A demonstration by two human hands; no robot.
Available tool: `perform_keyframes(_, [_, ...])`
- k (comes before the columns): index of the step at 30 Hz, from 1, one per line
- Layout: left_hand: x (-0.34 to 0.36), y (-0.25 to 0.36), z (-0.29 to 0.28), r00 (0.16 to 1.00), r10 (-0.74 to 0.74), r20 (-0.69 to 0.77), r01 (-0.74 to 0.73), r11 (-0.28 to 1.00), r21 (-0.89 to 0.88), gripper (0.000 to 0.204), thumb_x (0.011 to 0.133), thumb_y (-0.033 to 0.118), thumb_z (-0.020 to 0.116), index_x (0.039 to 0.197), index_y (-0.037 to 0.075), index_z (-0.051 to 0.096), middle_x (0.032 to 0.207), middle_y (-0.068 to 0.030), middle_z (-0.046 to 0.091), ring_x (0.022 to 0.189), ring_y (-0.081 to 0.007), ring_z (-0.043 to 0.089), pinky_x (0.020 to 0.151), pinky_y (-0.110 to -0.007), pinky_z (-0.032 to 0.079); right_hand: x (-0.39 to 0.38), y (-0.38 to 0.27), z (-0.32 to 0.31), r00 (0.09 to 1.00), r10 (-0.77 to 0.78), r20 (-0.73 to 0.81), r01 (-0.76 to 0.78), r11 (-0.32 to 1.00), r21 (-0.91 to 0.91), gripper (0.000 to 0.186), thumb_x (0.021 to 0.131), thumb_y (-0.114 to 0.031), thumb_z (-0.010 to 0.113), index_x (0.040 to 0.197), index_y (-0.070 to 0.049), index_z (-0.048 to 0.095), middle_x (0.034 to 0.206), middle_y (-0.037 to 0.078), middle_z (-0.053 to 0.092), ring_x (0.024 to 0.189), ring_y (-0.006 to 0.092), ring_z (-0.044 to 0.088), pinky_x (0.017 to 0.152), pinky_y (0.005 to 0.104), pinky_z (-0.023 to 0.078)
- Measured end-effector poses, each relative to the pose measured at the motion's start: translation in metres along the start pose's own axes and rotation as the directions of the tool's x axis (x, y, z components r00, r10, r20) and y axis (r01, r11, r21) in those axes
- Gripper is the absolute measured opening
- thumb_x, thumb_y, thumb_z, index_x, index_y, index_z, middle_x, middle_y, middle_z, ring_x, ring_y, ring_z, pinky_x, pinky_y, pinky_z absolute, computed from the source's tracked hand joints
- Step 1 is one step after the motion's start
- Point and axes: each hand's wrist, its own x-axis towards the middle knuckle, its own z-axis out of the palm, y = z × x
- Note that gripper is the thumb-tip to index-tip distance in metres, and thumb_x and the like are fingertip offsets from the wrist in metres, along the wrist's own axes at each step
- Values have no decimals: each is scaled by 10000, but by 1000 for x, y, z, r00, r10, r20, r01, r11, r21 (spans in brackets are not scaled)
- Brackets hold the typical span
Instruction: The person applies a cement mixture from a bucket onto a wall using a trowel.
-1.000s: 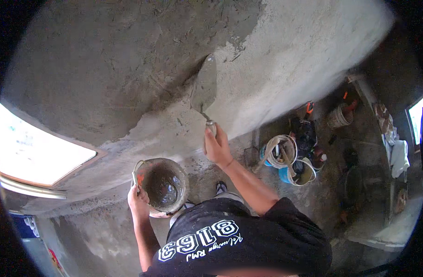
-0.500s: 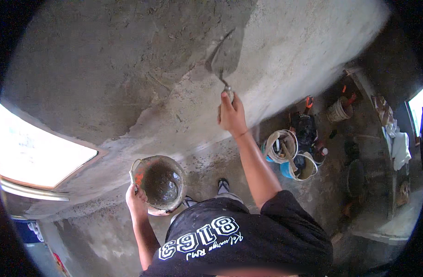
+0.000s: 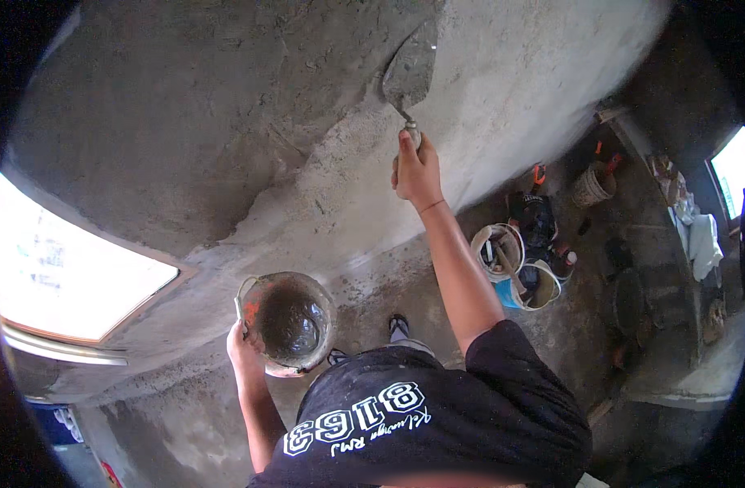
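Observation:
My right hand (image 3: pixel 418 172) is wrapped round the handle of a pointed trowel (image 3: pixel 410 73), its blade grey with mortar. The blade lies at the wall, along the border between dark wet plaster (image 3: pixel 185 98) and paler wall surface (image 3: pixel 502 106); whether it touches cannot be made out. Lower left, my left hand (image 3: pixel 245 346) grips the rim of a round bucket (image 3: pixel 330 325) by its thin wire handle. Wet grey mortar (image 3: pixel 291 321) lies inside the bucket, with orange-red showing on its inner wall.
Two white and blue buckets (image 3: pixel 543 302) with tools in them stand on the floor at the right, beside a dark bag (image 3: pixel 535 220). Farther off is another pale bucket (image 3: pixel 590 187). A bright window (image 3: pixel 71 260) opens in the wall at left. My sandalled foot (image 3: pixel 398 327) is below.
The trowel and my right hand have moved up along the wall and slightly right. My left hand and the bucket sit slightly farther right in the view.

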Motion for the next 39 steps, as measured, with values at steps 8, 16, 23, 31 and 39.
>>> perform_keyframes(8, [3,9,-10,998,-57,31,58,998,-28,185,892,241,486,758,117,455,537,59,317,428,-54,281,397,-228,221,-57,54,-36,960,246,-135,-251,968,-25,356,911,-432,516,914,-84,441,529,20,440,367,141,427,335,301,373])
perform_keyframes(16, [2,12,-17,999,-32,-5,32,999,13,199,899,241,479,738,130,439,539,64,309,430,-49,274,397,-229,216,-4,-17,13,998,-41,-39,44,996,74,358,900,-433,533,897,-92,426,568,51,464,386,162,449,343,308,378])
perform_keyframes(23, [3,9,-25,1000,-4,-2,4,1000,-23,187,901,244,479,754,129,467,544,65,307,434,-49,269,401,-228,206,-12,18,6,987,159,0,-159,987,20,355,909,-421,525,902,-83,415,534,39,437,387,154,448,343,326,376])
perform_keyframes(31, [4,8,-23,999,-45,0,44,998,-53,190,902,238,479,757,114,468,549,59,315,434,-50,276,397,-217,227,-55,20,-18,996,24,-81,-22,999,25,324,915,-403,523,856,-96,437,583,7,425,397,118,441,335,272,369])
perform_keyframes(39, [3,8,-21,1000,-23,-17,23,999,-28,188,902,214,466,736,127,463,545,70,307,429,-48,272,392,-217,221,30,-24,-6,995,-14,-98,3,994,-112,323,922,-383,512,892,-70,438,516,21,441,363,133,427,338,300,355])
